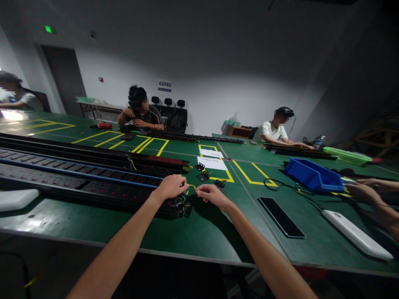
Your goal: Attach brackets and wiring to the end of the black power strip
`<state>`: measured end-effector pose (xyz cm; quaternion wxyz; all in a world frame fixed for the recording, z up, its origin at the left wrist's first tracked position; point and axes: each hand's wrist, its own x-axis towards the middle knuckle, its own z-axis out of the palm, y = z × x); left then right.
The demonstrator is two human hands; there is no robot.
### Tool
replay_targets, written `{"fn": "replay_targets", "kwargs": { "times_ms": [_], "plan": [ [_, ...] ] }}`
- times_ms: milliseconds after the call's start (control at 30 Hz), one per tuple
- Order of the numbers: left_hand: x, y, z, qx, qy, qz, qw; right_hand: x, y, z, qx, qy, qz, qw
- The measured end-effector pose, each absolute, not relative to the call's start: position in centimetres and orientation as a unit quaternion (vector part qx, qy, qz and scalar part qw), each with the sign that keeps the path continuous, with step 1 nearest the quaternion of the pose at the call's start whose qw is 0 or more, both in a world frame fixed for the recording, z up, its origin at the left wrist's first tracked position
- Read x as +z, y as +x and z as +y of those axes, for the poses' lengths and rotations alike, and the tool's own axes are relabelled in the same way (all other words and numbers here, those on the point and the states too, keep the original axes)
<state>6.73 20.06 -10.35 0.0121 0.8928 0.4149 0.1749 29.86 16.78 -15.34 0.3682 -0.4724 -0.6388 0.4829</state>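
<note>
My left hand point(171, 187) is closed at the right end of a long black socket strip point(120, 192) on the green table. Its fingers pinch a thin yellow wire point(191, 185) that bends across the gap to the other side. My right hand point(212, 196) is also closed, with thumb and forefinger at the wire's far end. Below the left fingers, more yellow and green wires point(186, 198) come out of the strip, beside a small black end piece point(187, 210). Several small black parts point(203, 177) lie just beyond my hands.
More long black strips point(93, 154) lie behind at left. To the right are a dark phone point(281, 217), a white case point(355, 234), a blue bin point(313, 174) and a black cable point(307, 193). A co-worker's hands point(369, 195) are at the right edge; other people sit across the table.
</note>
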Motion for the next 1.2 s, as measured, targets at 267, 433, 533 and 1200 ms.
{"fn": "replay_targets", "kwargs": {
  "times_ms": [267,433,533,1200],
  "plan": [
    [-10.48,6.71,20.11,0.179,0.894,0.41,0.006,-15.39,29.83,16.78,0.483,-0.47,-0.638,0.373],
    [-10.61,6.69,20.19,0.177,0.894,0.412,0.004,-15.38,29.8,16.81,0.485,-0.468,-0.638,0.373],
    [-10.67,6.71,20.29,0.175,0.894,0.413,0.003,-15.38,29.8,16.89,0.487,-0.47,-0.635,0.371],
    [-10.47,6.69,20.14,0.177,0.893,0.414,0.011,-14.96,29.73,16.53,0.487,-0.473,-0.634,0.37]
  ]
}}
